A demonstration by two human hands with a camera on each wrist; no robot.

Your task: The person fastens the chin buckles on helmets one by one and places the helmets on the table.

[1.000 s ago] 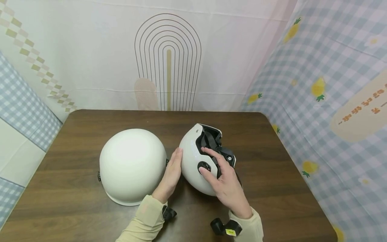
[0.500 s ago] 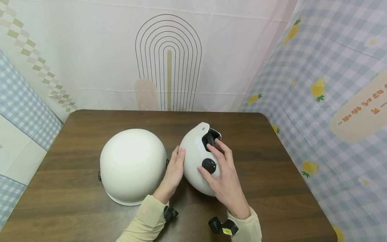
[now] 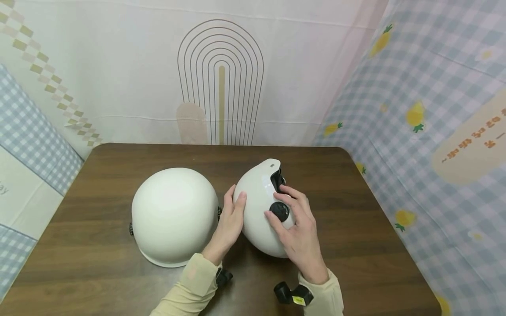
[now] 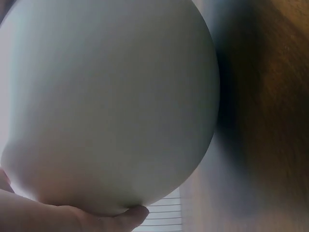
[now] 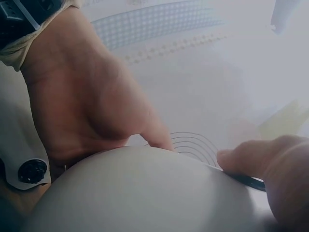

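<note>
A white helmet (image 3: 257, 219) lies tipped on its side on the table, its black-lined opening turned to the right. My left hand (image 3: 226, 226) rests against the left of its shell, fingers straight and thumb apart on top. On the other side my right hand (image 3: 302, 235) holds the helmet, fingers bent over the edge of the opening and thumb beside the round black knob (image 3: 280, 211). The shell (image 4: 116, 106) fills most of the left wrist view. In the right wrist view, the right thumb (image 5: 251, 157) lies by the knob's dark rim.
A second white helmet (image 3: 171, 215) stands dome up, close to the left hand, with small black knobs at its sides. Both are on a dark brown wooden table (image 3: 363, 263). Behind hangs a white patterned cloth (image 3: 296, 79); a blue checked one (image 3: 395, 145) borders the right.
The held helmet has rolled to the right between the hands, so its opening shows less and the side knob has moved right. The left thumb has spread onto the shell.
</note>
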